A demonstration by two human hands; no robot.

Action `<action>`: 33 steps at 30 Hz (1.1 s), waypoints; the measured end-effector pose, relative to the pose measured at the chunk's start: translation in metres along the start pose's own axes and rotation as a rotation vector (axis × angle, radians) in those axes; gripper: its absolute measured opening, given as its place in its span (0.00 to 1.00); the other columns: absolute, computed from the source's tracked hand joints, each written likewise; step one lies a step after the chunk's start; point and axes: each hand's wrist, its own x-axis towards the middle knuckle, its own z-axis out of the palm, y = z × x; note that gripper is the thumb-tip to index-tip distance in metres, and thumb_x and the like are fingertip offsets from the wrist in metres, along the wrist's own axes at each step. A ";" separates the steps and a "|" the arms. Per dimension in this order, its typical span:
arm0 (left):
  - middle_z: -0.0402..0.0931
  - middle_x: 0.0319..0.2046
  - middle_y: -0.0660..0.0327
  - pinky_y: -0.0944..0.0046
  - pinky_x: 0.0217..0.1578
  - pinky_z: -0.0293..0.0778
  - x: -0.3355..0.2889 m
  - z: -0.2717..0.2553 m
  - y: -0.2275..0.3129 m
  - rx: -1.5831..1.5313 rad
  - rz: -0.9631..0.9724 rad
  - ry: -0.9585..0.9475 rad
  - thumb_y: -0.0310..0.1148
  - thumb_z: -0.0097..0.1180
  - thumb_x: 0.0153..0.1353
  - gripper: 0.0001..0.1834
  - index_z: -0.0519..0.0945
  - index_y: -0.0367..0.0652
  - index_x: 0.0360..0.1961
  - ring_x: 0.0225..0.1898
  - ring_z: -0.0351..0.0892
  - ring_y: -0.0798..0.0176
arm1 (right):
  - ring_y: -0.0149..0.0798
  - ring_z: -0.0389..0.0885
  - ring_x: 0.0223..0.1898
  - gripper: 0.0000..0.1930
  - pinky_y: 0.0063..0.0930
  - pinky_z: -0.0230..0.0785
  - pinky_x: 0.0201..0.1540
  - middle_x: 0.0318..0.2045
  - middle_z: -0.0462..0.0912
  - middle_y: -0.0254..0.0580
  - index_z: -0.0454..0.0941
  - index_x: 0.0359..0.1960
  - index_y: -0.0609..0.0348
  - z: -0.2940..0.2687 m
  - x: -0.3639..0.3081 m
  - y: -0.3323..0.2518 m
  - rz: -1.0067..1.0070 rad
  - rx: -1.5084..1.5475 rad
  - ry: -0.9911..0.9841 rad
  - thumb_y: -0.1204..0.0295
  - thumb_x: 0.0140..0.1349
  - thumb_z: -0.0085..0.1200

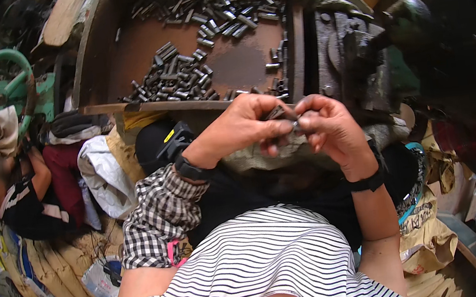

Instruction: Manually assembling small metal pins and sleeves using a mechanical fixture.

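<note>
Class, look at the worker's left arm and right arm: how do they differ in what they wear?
Covering: the left arm has a black-and-white checked sleeve over its forearm; the right arm has a bare forearm.
Wrist: a boxy black device with a yellow mark shows at the left arm's wristband; none shows at the right arm's.
Shared: both have a dark wristband, and the left hand and right hand meet at the fingertips.

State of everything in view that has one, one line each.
Left hand: closed, pinching
Right hand: closed, fingertips meeting the left hand's
Dark metal piece: held in left grip
Small shiny part: between both hands' fingertips
Wooden tray: open-topped, partly filled
Metal pieces: loose, heaped in tray
Check sleeve: worn, bunched on left forearm
Dark machine: running or stopped, can't tell
</note>
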 end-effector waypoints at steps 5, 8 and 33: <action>0.77 0.27 0.65 0.78 0.21 0.73 0.006 0.011 -0.002 0.050 -0.041 0.057 0.31 0.59 0.59 0.11 0.76 0.35 0.39 0.22 0.76 0.76 | 0.25 0.77 0.19 0.11 0.15 0.70 0.20 0.24 0.78 0.36 0.71 0.39 0.64 0.003 -0.010 0.011 -0.246 -0.171 0.070 0.79 0.55 0.58; 0.77 0.27 0.66 0.78 0.22 0.71 0.010 0.020 -0.001 0.060 0.022 0.083 0.32 0.57 0.61 0.10 0.77 0.36 0.38 0.22 0.75 0.77 | 0.25 0.76 0.18 0.08 0.16 0.70 0.20 0.24 0.78 0.36 0.71 0.37 0.64 -0.004 -0.009 0.012 -0.295 -0.186 0.060 0.80 0.56 0.56; 0.76 0.31 0.63 0.75 0.24 0.78 0.161 0.014 0.020 0.092 0.266 0.283 0.29 0.56 0.60 0.09 0.73 0.36 0.39 0.27 0.80 0.72 | 0.37 0.78 0.42 0.17 0.31 0.74 0.44 0.46 0.77 0.44 0.74 0.47 0.68 -0.124 -0.198 -0.097 -1.570 -0.579 1.173 0.73 0.56 0.55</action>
